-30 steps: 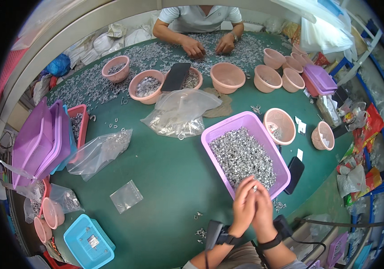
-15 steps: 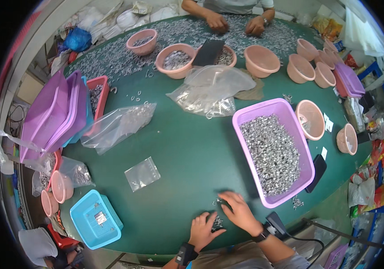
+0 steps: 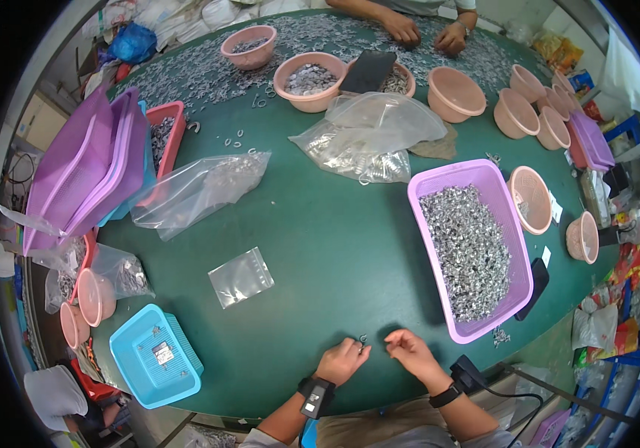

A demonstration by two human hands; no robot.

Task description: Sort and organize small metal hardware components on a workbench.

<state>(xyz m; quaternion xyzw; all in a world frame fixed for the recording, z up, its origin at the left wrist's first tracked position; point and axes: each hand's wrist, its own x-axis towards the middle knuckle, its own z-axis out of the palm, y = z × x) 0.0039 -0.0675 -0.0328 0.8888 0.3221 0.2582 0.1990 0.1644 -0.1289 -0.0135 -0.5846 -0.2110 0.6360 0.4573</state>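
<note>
My left hand (image 3: 342,360) is closed near the front edge of the green table (image 3: 320,261), with a small shiny metal hook-like piece (image 3: 363,340) at its fingertips. What else lies inside its curled fingers is hidden. Just to the right and apart from it, my right hand (image 3: 412,354) hovers with its fingers bent and drawn together; anything between them is too small to make out. Beyond my right hand stands a purple basket (image 3: 418,216) full of small metal pieces (image 3: 473,254). A small clear plastic bag (image 3: 241,278) lies flat to the left.
A blue basket (image 3: 122,373) stands at front left, below stacked purple baskets (image 3: 73,172). Larger clear bags (image 3: 200,187) and pink bowls (image 3: 458,95) lie farther back. A dark phone (image 3: 535,291) rests beside the purple basket. Another person's hands (image 3: 428,36) work at the far edge.
My left hand has gone from spread fingers to closed, and the little pile of metal pieces beside it no longer shows. My right hand has drawn its fingers together. The whole view has shifted slightly.
</note>
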